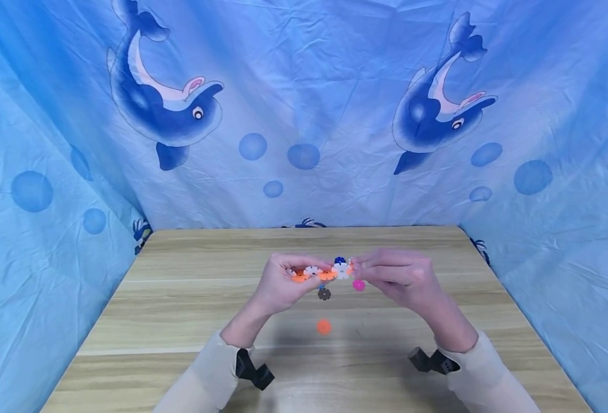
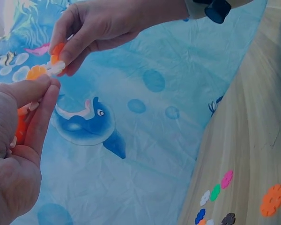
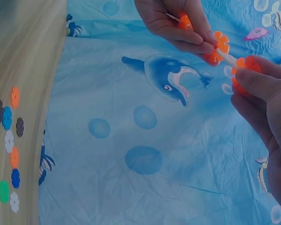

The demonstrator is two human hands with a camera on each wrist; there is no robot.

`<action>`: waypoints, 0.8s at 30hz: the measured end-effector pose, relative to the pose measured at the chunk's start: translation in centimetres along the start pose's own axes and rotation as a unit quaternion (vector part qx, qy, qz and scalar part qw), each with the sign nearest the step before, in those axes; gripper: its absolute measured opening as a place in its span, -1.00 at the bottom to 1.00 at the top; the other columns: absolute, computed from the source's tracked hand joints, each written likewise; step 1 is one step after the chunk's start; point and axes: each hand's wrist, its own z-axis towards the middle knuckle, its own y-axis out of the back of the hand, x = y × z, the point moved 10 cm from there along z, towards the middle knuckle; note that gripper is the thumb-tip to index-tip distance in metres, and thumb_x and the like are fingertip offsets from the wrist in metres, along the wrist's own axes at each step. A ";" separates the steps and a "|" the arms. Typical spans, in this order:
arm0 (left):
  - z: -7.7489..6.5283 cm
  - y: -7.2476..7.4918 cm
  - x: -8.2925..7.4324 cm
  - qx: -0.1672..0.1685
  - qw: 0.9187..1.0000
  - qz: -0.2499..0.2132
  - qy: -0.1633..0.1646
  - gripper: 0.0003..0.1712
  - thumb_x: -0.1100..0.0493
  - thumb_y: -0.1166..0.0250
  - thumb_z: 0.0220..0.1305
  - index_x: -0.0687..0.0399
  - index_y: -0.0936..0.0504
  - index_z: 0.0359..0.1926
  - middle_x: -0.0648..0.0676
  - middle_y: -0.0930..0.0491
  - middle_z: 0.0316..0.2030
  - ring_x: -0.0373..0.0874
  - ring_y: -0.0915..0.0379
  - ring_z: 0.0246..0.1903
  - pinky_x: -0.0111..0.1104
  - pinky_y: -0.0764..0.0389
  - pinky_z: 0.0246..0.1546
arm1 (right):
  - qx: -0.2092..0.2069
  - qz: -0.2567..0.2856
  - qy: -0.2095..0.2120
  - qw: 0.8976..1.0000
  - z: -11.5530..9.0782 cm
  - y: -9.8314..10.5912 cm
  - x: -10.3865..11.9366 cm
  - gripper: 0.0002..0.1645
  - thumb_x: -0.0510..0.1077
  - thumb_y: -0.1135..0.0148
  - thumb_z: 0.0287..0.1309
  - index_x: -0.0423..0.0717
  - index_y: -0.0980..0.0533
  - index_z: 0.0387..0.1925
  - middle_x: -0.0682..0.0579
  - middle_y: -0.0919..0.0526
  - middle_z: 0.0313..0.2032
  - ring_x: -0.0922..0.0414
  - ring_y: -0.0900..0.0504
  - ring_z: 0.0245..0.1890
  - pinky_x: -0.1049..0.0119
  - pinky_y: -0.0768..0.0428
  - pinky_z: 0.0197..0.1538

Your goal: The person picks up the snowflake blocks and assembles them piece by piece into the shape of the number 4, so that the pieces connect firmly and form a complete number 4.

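Pale sleeves (image 1: 201, 376) with chunky black gadgets (image 1: 254, 370) strapped on are seen closest up. A chain of orange and white discs (image 1: 327, 275) is held up over the table (image 1: 180, 321), one end gripped in the left hand (image 1: 283, 287), the orange piece (image 3: 246, 77) at the other end pinched by the right hand (image 1: 407, 278). Below, a loose orange disc (image 1: 324, 327) is seen, more discs (image 1: 324, 294) scattered behind

Bright, even head view; dimmer, bluish wrist views.
We see soft shadows on the table (image 1: 366, 355) below the grip, a pale sheen between them, and slightly blurred edges on the held pieces (image 1: 342, 271).
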 end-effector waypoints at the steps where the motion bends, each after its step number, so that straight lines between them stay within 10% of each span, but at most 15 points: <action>1: 0.0 0.0 -0.1 -0.001 1.000 0.002 -0.006 -0.80 0.46 -0.49 0.22 0.38 -0.82 -0.11 0.36 -0.82 -0.10 -0.24 -0.81 -0.11 -0.37 -0.83 -0.24 | 0.000 0.000 0.005 1.000 0.1 0.0 0.1 -0.78 -0.21 -0.36 0.44 -0.20 -0.80 -0.33 -0.11 -0.84 -0.37 -0.03 -0.85 -0.38 0.22 -0.84 -0.19; 8: 0.1 0.2 -1.1 -0.015 0.999 0.012 -0.042 -0.72 0.44 -0.54 0.16 0.33 -0.82 -0.06 0.32 -0.81 -0.06 -0.17 -0.78 -0.05 -0.28 -0.86 -0.16 | -0.002 0.009 0.003 1.000 0.7 0.2 -0.6 -0.81 -0.24 -0.36 0.43 -0.21 -0.79 -0.31 -0.11 -0.82 -0.35 -0.04 -0.85 -0.35 0.26 -0.84 -0.11; 24: -1.1 2.2 0.5 -0.037 0.999 0.021 0.012 -0.54 0.45 -0.53 0.17 0.30 -0.75 0.12 0.31 -0.73 0.10 -0.15 -0.79 -0.03 -0.21 -0.85 -0.04 | -0.012 -0.047 -0.088 0.995 0.3 1.9 -3.1 -0.73 -0.13 -0.31 0.48 -0.16 -0.81 -0.29 -0.08 -0.85 -0.30 -0.06 -0.86 -0.24 0.41 -0.79 -0.01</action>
